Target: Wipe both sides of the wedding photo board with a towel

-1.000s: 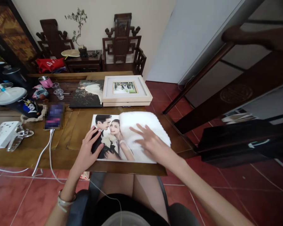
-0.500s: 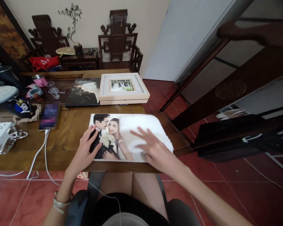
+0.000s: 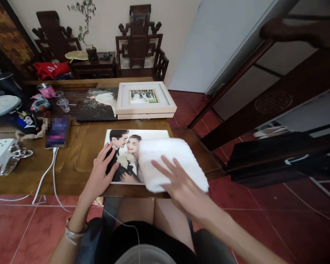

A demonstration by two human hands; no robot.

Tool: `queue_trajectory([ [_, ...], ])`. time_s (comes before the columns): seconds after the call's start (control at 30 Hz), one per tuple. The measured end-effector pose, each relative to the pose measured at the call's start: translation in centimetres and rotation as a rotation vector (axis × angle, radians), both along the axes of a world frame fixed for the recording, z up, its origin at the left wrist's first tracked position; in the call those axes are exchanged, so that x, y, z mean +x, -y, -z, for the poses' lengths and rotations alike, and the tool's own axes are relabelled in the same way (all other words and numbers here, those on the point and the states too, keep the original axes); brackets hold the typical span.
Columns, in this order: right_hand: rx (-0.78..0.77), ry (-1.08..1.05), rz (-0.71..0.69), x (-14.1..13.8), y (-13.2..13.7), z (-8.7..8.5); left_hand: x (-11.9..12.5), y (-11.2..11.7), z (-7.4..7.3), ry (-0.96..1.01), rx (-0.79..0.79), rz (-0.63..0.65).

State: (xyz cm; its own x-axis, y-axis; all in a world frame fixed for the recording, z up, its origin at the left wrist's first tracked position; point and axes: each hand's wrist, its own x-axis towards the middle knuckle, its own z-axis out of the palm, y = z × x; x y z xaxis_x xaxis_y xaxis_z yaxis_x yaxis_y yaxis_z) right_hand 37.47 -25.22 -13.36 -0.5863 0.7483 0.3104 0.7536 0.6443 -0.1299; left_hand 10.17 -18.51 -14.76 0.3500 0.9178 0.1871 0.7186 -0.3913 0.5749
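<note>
A wedding photo panel point(image 3: 130, 170) lies flat near the front edge of the wooden table point(image 3: 90, 146). My left hand point(image 3: 102, 172) rests on its left edge with the fingers spread. Over the panel's right part lies a folded white towel point(image 3: 167, 150), which hangs past the panel's right side and the table's front edge. My right hand point(image 3: 178, 183) presses on the towel from above, fingers stretched and apart. The towel hides the panel's right lower part.
Behind the panel lie a framed photo point(image 3: 143, 97) and a dark photo panel point(image 3: 97, 106). To the left are a phone point(image 3: 57, 132) on a white cable, a power strip point(image 3: 1, 154), a clear clip-like item point(image 3: 13, 159) and a pink cup point(image 3: 46, 90). A chair point(image 3: 236, 88) stands at the right.
My right hand and the towel have shifted slightly toward the front right, baring the panel's upper right corner and covering its lower edge. My left hand stays on the panel's left side.
</note>
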Motion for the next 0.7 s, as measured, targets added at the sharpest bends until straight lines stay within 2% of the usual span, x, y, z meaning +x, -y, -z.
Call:
queue_trajectory([
  [0.1, 0.035, -0.063, -0.025, -0.6, 4.1, 0.1, -0.1, -0.1, 0.0, -0.011, -0.027, 0.002],
  [0.2, 0.034, -0.089, -0.052, -0.5, 4.8, 0.2, -0.1, -0.2, 0.1, -0.017, -0.038, 0.011],
  [0.3, 0.000, -0.066, -0.042, 0.2, 2.0, 0.2, -0.2, -0.2, 0.3, -0.028, -0.018, 0.019],
  [0.5, -0.118, 0.063, 0.090, 0.6, -8.6, -0.8, -0.3, -0.1, 0.4, -0.031, 0.016, 0.030],
  [0.57, -0.117, 0.074, 0.139, 0.5, -11.2, -1.2, -0.2, 0.0, 0.3, -0.023, 0.017, 0.021],
  [0.63, -0.108, 0.077, 0.152, 0.4, -12.1, -1.5, -0.2, 0.0, 0.3, -0.017, 0.019, 0.010],
  [0.7, -0.101, 0.084, 0.127, 0.3, -11.0, -1.4, 0.0, 0.1, 0.2, -0.020, 0.018, 0.004],
])
